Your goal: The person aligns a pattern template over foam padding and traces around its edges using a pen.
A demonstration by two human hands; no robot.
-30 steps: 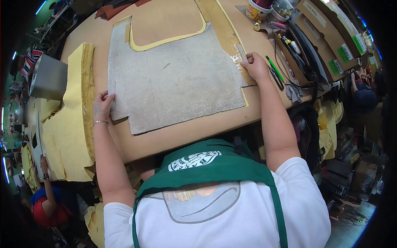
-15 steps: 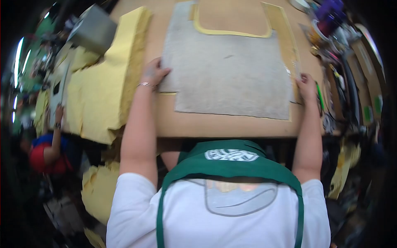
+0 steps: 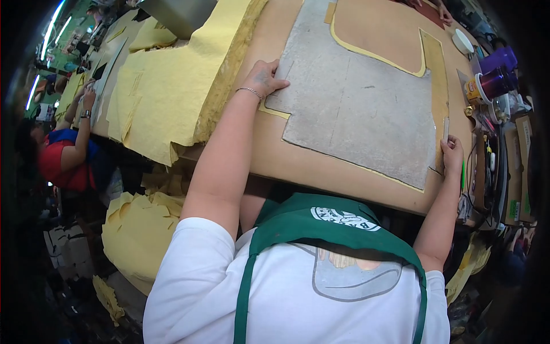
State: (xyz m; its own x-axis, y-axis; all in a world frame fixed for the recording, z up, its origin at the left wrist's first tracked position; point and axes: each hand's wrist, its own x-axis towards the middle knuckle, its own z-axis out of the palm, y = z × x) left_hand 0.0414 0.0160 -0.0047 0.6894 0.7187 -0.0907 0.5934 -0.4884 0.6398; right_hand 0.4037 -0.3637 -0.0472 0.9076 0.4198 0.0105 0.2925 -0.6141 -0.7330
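Panel (image 3: 366,109) newly bares yellow margin (image 3: 278,113) toward bench (image 3: 321,160) front edge; we judge layers shifted. Left hand (image 3: 265,79) grip apart; right hand (image 3: 452,153) unclear.

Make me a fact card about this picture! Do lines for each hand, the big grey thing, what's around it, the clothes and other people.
Left hand: at the left edge of the grey sheet
Right hand: at the near end of a thin strip
Grey sheet: flat on the brown table, yellow material showing at some edges
Left of it: thick yellow stack
Right of it: white bowl, cardboard boxes
Clothes: green apron, white shirt
Others: someone in red and blue, far left
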